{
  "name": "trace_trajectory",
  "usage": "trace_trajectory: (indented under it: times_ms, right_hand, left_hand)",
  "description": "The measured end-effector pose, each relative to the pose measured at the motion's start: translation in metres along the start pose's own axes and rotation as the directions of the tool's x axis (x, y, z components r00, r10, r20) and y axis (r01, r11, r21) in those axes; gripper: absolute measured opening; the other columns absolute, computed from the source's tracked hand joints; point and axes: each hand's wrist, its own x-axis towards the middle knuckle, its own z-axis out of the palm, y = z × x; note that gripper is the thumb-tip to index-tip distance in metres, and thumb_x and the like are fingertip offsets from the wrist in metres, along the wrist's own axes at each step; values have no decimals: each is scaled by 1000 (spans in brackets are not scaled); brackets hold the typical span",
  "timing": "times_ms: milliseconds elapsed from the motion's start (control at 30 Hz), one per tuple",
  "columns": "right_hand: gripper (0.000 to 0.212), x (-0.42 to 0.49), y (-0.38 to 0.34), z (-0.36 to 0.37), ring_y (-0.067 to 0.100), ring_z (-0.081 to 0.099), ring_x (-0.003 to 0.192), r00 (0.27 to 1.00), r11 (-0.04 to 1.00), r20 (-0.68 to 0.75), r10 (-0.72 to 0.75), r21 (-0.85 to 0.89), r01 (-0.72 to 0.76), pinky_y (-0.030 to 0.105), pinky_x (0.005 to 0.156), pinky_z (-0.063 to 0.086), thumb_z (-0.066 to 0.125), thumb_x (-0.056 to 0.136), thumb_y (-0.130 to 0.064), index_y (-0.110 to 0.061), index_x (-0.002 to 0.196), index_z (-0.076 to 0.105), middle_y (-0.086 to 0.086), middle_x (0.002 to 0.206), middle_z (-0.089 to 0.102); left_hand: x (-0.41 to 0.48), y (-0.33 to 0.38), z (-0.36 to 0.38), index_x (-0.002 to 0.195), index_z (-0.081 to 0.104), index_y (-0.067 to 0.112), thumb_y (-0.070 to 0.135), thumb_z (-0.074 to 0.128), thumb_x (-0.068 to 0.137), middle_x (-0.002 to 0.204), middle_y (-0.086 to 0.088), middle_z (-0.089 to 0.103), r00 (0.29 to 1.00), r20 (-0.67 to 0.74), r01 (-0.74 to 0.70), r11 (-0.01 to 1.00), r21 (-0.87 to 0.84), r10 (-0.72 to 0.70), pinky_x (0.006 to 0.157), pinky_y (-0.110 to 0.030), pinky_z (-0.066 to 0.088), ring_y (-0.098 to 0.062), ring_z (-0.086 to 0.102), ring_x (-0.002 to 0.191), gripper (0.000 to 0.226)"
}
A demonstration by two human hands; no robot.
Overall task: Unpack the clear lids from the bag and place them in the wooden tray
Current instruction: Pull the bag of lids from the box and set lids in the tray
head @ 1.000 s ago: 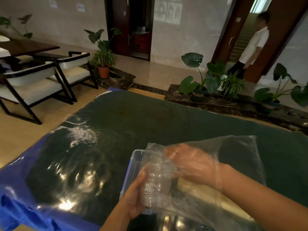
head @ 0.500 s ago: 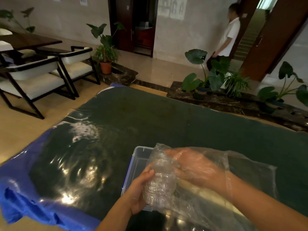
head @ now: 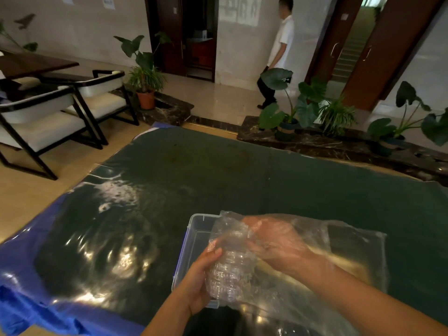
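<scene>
A clear plastic bag [head: 339,258] hangs over the near middle of the table. Inside its closed end sits a stack of clear lids [head: 230,265]. My left hand [head: 198,280] grips that stack from outside, through the plastic. My right hand [head: 276,243] is inside the bag, its fingers curled on the top of the stack. A wooden surface [head: 344,263], possibly the tray, shows through the bag on the right, mostly hidden.
A clear plastic bin [head: 191,238] with blue edges stands under my hands. The table wears a dark green cloth [head: 242,170] under glossy film, blue cloth [head: 29,309] at the left. Chairs, potted plants and a walking person [head: 278,54] are beyond.
My hands and the bag have hardly moved. The view has tilted down a little. The person in the background has walked left from the right doorway.
</scene>
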Motion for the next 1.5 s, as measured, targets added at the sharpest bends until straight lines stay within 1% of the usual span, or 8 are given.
trace_trajectory:
  times_ms: [200,400,567,800,1000,1167,1367,1500]
  right_hand:
    - [22,-22,-9,-25,11,73,88,969,997,-240,-65,23,73,28,83,60,70,89,-23,-11,105,78,2,95,78]
    - [35,-43,-10,-52,-1,66,82,942,961,-239,235,204,-188,20,72,52,72,81,-41,-38,115,64,-24,89,69]
    - [36,-55,2,-77,-4,68,84,872,824,-248,422,505,-256,10,69,51,83,76,-26,-40,105,66,-29,97,68]
    - [26,-74,43,-92,6,74,88,683,546,-279,675,811,-208,24,72,55,80,80,-24,-32,104,73,-9,97,78]
    - [34,-82,93,-42,19,69,100,535,340,-124,836,882,-327,46,88,60,79,83,-18,-29,112,66,-2,108,72]
    - [33,-70,121,19,21,66,96,500,194,67,863,871,-452,39,80,59,79,82,-15,-26,108,62,4,110,67]
    - [43,-43,150,73,30,61,106,412,96,196,890,802,-590,46,91,57,79,82,-13,-18,119,59,9,118,63]
    - [54,-23,163,99,28,58,105,355,62,246,902,741,-669,39,80,56,79,83,-13,-17,132,55,9,126,60]
  left_hand:
    - [0,1,-4,136,65,25,38,86,70,136,-22,65,997,-66,-41,999,-13,40,90,-58,55,-47,64,120,70]
    - [-1,-2,-25,138,61,10,30,70,81,130,-29,67,980,-192,-94,980,-176,59,83,-59,59,-46,71,105,62]
    - [3,2,-33,139,58,2,31,65,84,127,-29,68,970,-237,-116,954,-277,49,77,-54,62,-43,74,100,63]
    - [7,8,-40,145,55,7,42,53,95,147,-26,55,961,-276,-129,925,-358,28,93,-57,50,-41,73,98,61]
    - [10,9,-45,140,60,8,42,61,88,141,-26,61,943,-334,-153,909,-387,17,112,-65,36,-45,62,120,62]
    - [11,7,-46,138,61,10,42,71,75,141,-26,60,936,-351,-159,923,-351,27,115,-67,32,-48,52,134,71]
    - [13,11,-42,130,68,10,40,92,51,132,-26,67,931,-354,-212,926,-312,93,93,-69,51,-48,68,114,88]
    - [15,13,-44,136,63,13,43,74,74,133,-25,67,930,-350,-236,911,-339,111,86,-66,56,-46,71,108,70]
